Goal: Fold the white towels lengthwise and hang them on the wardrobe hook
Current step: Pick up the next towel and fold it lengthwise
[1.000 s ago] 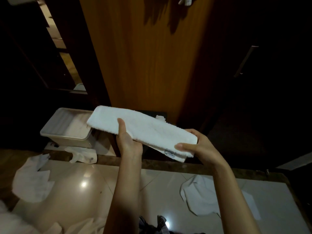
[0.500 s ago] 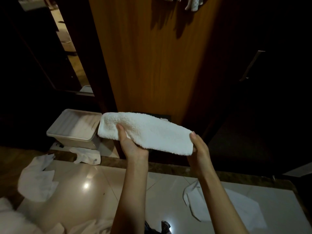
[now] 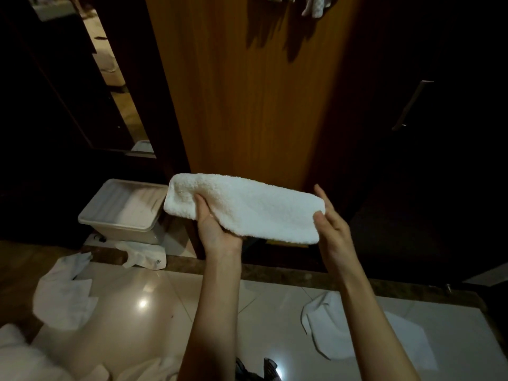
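With the towel (image 3: pixel 244 209) already folded into a long strip, I hold it at mid-frame in front of the wardrobe panel (image 3: pixel 247 92). Its long axis runs left to right, the left end a little higher in the frame. My left hand (image 3: pixel 217 229) is closed under it near the left end, thumb on top, fingers hidden beneath. My right hand (image 3: pixel 331 224) is at the right end, fingers loosely open along the edge and thumb pressed onto the cloth; I cannot tell how firm that grip is.

The hung towels (image 3: pixel 310 4) show at the top edge, right of centre, straight above the strip. I cannot see the hook itself. I judge the coming move is a lift upward, and the right hand lies nearer that spot.

More towels lie on the floor (image 3: pixel 192 298) at lower left and lower right.
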A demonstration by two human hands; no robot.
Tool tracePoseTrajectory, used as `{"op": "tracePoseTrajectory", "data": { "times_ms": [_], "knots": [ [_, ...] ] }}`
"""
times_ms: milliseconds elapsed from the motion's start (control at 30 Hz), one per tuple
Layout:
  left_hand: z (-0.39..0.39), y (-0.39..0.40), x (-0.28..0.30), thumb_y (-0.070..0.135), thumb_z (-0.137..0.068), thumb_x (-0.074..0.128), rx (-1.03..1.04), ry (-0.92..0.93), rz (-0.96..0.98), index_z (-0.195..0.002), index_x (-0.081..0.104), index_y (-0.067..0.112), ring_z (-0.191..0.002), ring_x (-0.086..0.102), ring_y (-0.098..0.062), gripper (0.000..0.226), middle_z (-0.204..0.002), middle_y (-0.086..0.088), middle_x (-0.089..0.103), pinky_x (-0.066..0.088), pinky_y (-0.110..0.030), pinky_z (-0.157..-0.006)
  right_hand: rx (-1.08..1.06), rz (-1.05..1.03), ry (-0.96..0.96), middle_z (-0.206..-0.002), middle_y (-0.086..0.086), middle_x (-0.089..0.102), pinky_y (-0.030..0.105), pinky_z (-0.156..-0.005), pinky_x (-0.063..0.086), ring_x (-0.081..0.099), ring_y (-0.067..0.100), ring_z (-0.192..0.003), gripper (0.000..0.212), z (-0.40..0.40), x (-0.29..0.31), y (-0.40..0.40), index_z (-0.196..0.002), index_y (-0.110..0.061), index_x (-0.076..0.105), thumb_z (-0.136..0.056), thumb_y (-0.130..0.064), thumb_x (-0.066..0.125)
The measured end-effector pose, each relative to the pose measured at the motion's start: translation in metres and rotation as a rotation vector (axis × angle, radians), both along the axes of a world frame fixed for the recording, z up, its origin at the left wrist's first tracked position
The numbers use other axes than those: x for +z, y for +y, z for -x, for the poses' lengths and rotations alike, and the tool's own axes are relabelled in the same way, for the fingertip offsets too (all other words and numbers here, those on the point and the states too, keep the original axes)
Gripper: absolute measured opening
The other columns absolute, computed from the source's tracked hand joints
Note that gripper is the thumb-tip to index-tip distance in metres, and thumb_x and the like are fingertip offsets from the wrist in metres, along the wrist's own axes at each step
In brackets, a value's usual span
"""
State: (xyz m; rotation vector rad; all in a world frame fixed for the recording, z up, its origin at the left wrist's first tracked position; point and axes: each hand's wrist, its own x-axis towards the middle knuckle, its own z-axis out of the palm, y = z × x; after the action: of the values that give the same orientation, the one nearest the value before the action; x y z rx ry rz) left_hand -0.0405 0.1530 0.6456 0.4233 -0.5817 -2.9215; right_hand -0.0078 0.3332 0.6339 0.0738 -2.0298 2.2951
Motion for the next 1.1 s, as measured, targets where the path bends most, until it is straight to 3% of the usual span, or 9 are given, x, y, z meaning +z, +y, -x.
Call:
{"op": "tracePoseTrajectory", "data": {
  "times_ms": [67, 167, 367, 467, 567, 633, 767, 967, 1100],
  "knots": [
    [0.004, 0.0, 0.005, 0.044, -0.095, 0.048, 0.039, -0.012, -0.009, -0.117, 0.058, 0.02, -0.086, 0.071, -0.019, 0.034, -0.099, -0.004, 0.073, 0.058, -0.036, -0.063, -0.139, -0.048, 0.079, -0.115, -0.015, 0.062, 0.026, -0.077, 0.051, 0.06, 0.005, -0.101, 0.02, 0.003, 0.006, 0.0, -0.092, -0.033, 0.069, -0.089, -0.039, 0.05],
    [0.012, 0.002, 0.015, 0.039, -0.094, 0.051, 0.095, 0.016, 0.012, -0.114, 0.06, 0.019, -0.088, 0.071, -0.015, 0.029, -0.098, -0.001, 0.073, 0.058, -0.033, -0.066, -0.302, -0.146, 0.197, -0.083, -0.016, 0.061, 0.012, -0.061, 0.046, 0.058, -0.003, -0.076, 0.017, 0.012, 0.015, -0.001, -0.085, -0.029, 0.057, -0.095, -0.035, 0.045],
    [0.042, -0.001, 0.043, 0.037, -0.093, 0.053, 0.145, 0.042, 0.032, -0.11, 0.06, 0.022, -0.088, 0.071, -0.014, 0.024, -0.104, -0.001, 0.069, 0.058, -0.033, -0.066, -0.296, -0.156, 0.292, -0.085, -0.011, 0.065, 0.018, -0.061, 0.05, 0.062, 0.005, -0.079, 0.008, 0.037, 0.05, 0.005, -0.087, -0.027, 0.062, -0.092, -0.023, 0.056],
    [0.063, -0.007, 0.06, 0.035, -0.09, 0.058, 0.112, 0.045, 0.081, -0.113, 0.058, 0.026, -0.099, 0.067, -0.018, 0.025, -0.113, -0.002, 0.066, 0.056, -0.041, -0.082, -0.236, -0.14, 0.305, -0.1, -0.006, 0.069, 0.022, -0.069, 0.055, 0.067, 0.011, -0.091, 0.012, 0.052, 0.075, 0.01, -0.098, -0.03, 0.067, -0.087, -0.027, 0.063],
    [0.085, -0.011, 0.081, 0.034, -0.083, 0.069, 0.081, -0.007, 0.176, -0.126, 0.054, 0.026, -0.108, 0.063, -0.02, 0.046, -0.12, -0.002, 0.064, 0.051, -0.042, -0.092, -0.214, -0.057, 0.248, -0.105, -0.008, 0.069, 0.024, -0.065, 0.056, 0.068, 0.012, -0.094, 0.017, 0.076, 0.102, 0.016, -0.101, -0.034, 0.067, -0.087, -0.025, 0.063],
    [0.101, -0.012, 0.095, 0.03, -0.082, 0.069, 0.074, -0.035, 0.254, -0.122, 0.054, 0.025, -0.1, 0.063, -0.014, 0.043, -0.114, 0.001, 0.065, 0.053, -0.031, -0.079, -0.233, -0.042, 0.218, -0.1, -0.006, 0.069, 0.022, -0.056, 0.053, 0.069, 0.013, -0.078, 0.02, 0.095, 0.118, 0.02, -0.104, -0.032, 0.064, -0.092, -0.019, 0.057],
    [0.133, -0.011, 0.124, 0.032, -0.088, 0.061, 0.009, -0.102, 0.337, -0.091, 0.051, 0.027, -0.076, 0.055, -0.011, 0.011, -0.091, 0.002, 0.058, 0.043, -0.023, -0.058, -0.219, -0.066, 0.195, -0.09, 0.005, 0.066, 0.024, -0.042, 0.044, 0.053, 0.014, -0.042, 0.024, 0.132, 0.147, 0.025, -0.121, -0.02, 0.052, -0.099, -0.017, 0.041],
    [0.187, -0.013, 0.176, 0.033, -0.089, 0.059, 0.121, -0.074, 0.545, -0.106, 0.048, 0.016, -0.043, 0.059, -0.006, 0.026, -0.08, -0.001, 0.059, 0.046, -0.015, -0.038, -0.268, 0.027, 0.078, -0.083, 0.004, 0.057, 0.02, -0.039, 0.039, 0.045, 0.006, -0.042, 0.028, 0.182, 0.192, 0.037, -0.124, -0.018, 0.048, -0.1, -0.013, 0.033],
    [0.221, -0.006, 0.211, 0.031, -0.088, 0.063, 0.128, -0.046, 0.569, -0.111, 0.045, 0.013, -0.042, 0.061, -0.006, 0.034, -0.082, -0.003, 0.061, 0.047, -0.016, -0.038, -0.286, 0.184, 0.014, -0.083, 0.006, 0.055, 0.017, -0.043, 0.048, 0.053, 0.01, -0.054, 0.016, 0.213, 0.227, 0.051, -0.095, -0.013, 0.054, -0.097, -0.008, 0.039]
  ]
}}
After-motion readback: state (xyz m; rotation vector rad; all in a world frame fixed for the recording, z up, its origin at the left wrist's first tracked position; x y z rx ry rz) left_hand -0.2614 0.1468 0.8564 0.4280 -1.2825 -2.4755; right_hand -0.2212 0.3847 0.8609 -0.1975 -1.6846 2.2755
